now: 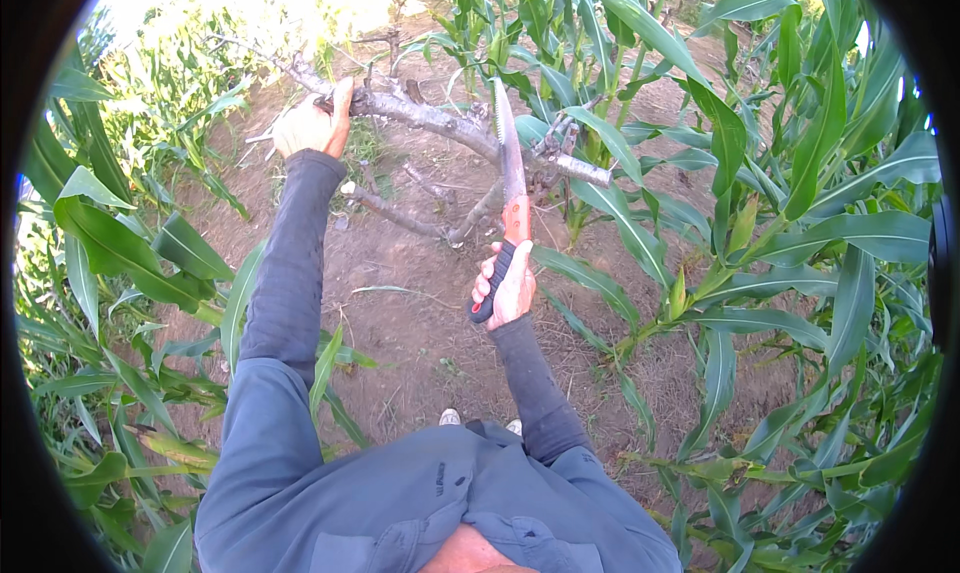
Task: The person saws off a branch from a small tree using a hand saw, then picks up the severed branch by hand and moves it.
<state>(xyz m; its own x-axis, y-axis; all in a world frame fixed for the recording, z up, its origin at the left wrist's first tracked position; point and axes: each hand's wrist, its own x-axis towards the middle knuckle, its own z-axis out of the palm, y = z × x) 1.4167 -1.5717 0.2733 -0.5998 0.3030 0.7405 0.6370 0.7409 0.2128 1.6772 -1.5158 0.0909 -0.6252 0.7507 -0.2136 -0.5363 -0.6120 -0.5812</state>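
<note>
Above bare soil, left hand (313, 125) fingers around dead branch (440, 121), right hand (508, 285) gripping saw (510, 188).

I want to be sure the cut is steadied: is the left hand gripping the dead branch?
Yes. The left hand is wrapped around the bare branch, while the right hand holds the folding saw against it.

The left hand (314, 123) grips the bare grey forked wooden branch (440, 121) at eleven o'clock. The right hand (508, 285), at centre, holds the orange-and-black-handled folding pruning saw (510, 173), its blade across the branch at twelve. Tall green maize plants (800, 223) stand at three and nine.
</note>
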